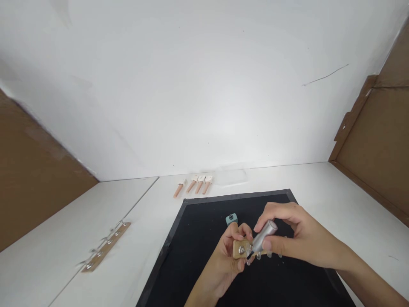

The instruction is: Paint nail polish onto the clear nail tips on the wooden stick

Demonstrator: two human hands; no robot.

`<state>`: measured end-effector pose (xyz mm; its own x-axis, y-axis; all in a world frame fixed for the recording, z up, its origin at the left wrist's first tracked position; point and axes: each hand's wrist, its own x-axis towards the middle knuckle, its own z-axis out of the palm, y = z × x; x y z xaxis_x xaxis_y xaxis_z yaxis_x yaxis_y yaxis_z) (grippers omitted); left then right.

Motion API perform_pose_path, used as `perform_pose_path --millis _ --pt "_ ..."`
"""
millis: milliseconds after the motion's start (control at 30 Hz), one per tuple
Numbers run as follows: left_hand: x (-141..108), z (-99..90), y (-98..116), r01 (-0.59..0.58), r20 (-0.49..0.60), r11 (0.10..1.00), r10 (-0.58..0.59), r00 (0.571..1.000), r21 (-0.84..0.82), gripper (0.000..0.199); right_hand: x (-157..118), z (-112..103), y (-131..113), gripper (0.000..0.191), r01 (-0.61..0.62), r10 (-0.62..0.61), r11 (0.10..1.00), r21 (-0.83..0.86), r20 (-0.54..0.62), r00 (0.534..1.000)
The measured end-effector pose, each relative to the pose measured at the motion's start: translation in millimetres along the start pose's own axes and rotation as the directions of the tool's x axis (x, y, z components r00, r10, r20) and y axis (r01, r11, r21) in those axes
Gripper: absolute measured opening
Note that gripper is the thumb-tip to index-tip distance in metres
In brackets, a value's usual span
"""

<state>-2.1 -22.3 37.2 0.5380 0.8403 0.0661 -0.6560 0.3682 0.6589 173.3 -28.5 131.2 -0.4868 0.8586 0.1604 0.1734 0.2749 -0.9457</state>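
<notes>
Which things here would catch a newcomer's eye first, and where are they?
Probably the silver cylinder in the right hand, angled over a wooden strip held by the left hand. Both stand out above the black mat. Beyond its far edge lie four pink-handled pieces.

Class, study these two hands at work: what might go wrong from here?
The dark tip of the silver cylinder in the right hand sits close to several clear pieces, so a slip might smear or knock one. The wooden strip is in the left hand's fingers and might twist if pressed. The teal object beside those fingers could get bumped.
</notes>
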Motion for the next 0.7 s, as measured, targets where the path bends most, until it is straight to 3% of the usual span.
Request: perform_pose_path --millis 200,700 --pt "2.1 4.0 2.1 -0.004 -0.025 1.0 0.004 1.0 -0.013 0.032 0.7 -1.2 -2.6 0.008 -0.008 0.012 0.996 -0.084 0.047 0.999" --pt "-0.4 2.0 -1.2 -0.036 0.001 0.999 0.036 0.999 -0.022 0.033 1.9 1.9 2.0 0.006 -0.029 0.027 0.999 -0.026 -0.041 0.999"
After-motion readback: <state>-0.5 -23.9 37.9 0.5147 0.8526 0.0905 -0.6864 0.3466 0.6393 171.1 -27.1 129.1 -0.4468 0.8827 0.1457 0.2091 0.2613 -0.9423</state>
